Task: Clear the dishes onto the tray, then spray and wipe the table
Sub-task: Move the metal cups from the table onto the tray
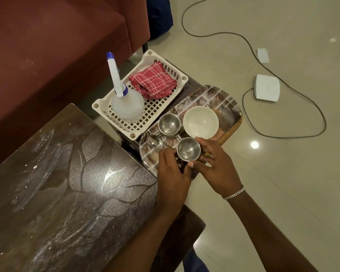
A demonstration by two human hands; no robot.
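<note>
A patterned tray (pixel 227 101) sits on a low stand beside the dark wooden table (pixel 63 189). On the tray are a white bowl (pixel 200 122), a steel cup (pixel 168 125), a spoon (pixel 155 142) and a second steel cup (pixel 188 149). My left hand (pixel 172 173) and my right hand (pixel 216 165) both grip this second cup from either side, at the tray's near end. The table top shows white smears and crumbs.
A white plastic basket (pixel 137 126) next to the tray holds a spray bottle (pixel 127 104) and a folded red checked cloth (pixel 153 81). A maroon sofa (pixel 47 46) stands behind. A black cable (pixel 283 79) and a white block (pixel 266 87) lie on the tiled floor.
</note>
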